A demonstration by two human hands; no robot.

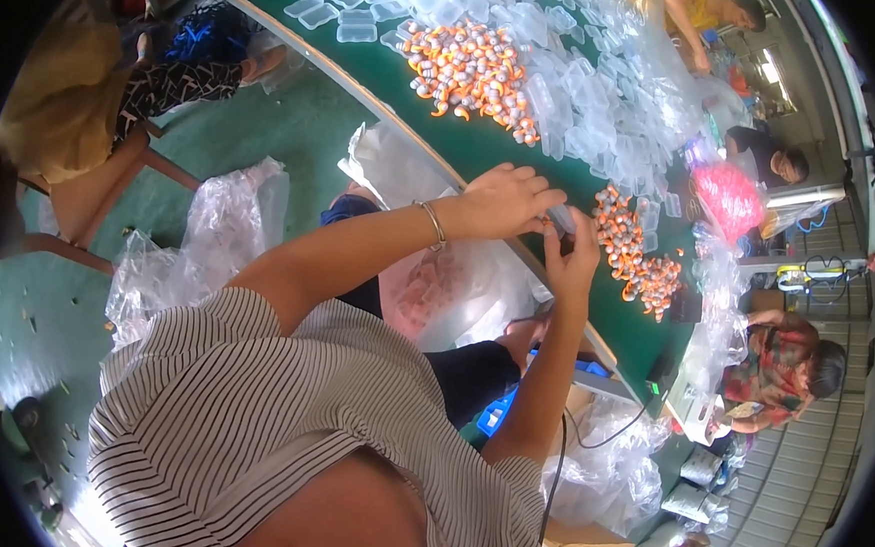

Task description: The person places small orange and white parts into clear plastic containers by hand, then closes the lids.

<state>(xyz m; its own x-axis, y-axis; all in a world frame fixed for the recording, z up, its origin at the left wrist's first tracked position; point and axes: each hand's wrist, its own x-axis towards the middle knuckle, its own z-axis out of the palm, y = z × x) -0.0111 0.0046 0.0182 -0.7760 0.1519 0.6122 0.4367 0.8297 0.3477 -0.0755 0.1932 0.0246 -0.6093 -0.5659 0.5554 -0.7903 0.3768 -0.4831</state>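
Both my hands meet at the near edge of the green table (423, 97). Between their fingers is a small clear plastic box (562, 219), partly covered by the fingertips. My left hand (507, 203), with a bracelet at the wrist, reaches over it with bent fingers. My right hand (572, 254) pinches it from the other side, thumb and fingers closed. What lies inside the box is too small to tell. Ahead of my left hand lies a heap of small orange and grey pieces (475, 70). A second orange and grey heap (624, 247) is just right of my right hand.
Many clear plastic boxes (608, 113) cover the far table. A pink bag (728, 199) stands beyond the right heap. Below the table edge a plastic bag (426, 298) holds pinkish boxes. People (777, 370) sit around the table. A black cable (558, 461) hangs at the right.
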